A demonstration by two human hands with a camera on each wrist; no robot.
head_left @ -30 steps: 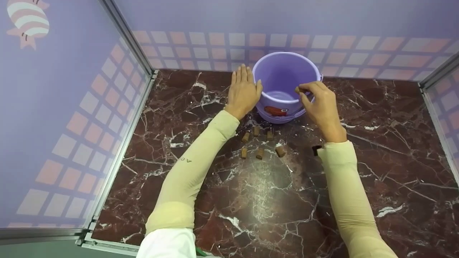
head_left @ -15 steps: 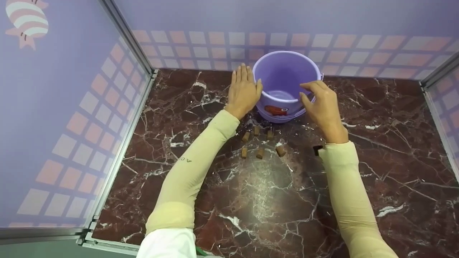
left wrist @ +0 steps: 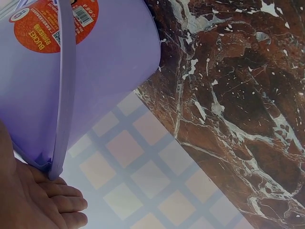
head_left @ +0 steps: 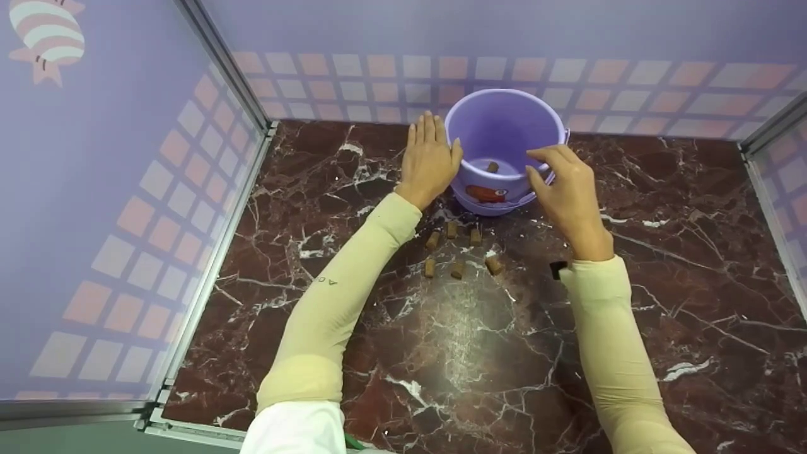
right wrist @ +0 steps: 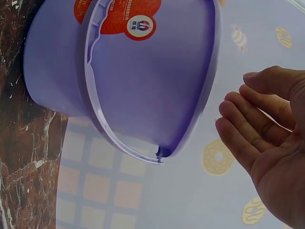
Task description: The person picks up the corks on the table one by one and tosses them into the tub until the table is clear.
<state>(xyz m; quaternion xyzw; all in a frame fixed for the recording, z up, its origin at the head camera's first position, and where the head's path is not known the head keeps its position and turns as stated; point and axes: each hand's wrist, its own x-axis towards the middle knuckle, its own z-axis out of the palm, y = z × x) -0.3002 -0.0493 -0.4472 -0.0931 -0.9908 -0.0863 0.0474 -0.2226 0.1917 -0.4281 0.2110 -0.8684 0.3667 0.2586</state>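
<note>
A lilac bucket (head_left: 465,129) with a red fish-shaped sticker stands upright against the back wall. On its inner floor lies one small brown cork-like cylinder (head_left: 492,167). My left hand (head_left: 430,165) rests against the bucket's left side, fingers straight; the left wrist view puts those fingers beside the handle's hinge. Over the right front of the rim is my right hand (head_left: 570,189), thumb and index finger apart with nothing between them. In the right wrist view its fingers are loosely bent above the rim. Several more brown cylinders (head_left: 457,270) lie in front of the bucket.
The dark red marbled tabletop (head_left: 391,353) has patterned lilac panels (head_left: 353,38) at its back and sides, joined by metal frame rails (head_left: 208,296). The bucket's handle (right wrist: 102,119) hangs down at its front. A black tab (head_left: 558,270) shows at the right wrist.
The brown cylinder pinched by my right hand one second ago has been let go and now lies inside the bucket. My right hand stays over the rim; the left has not moved.
</note>
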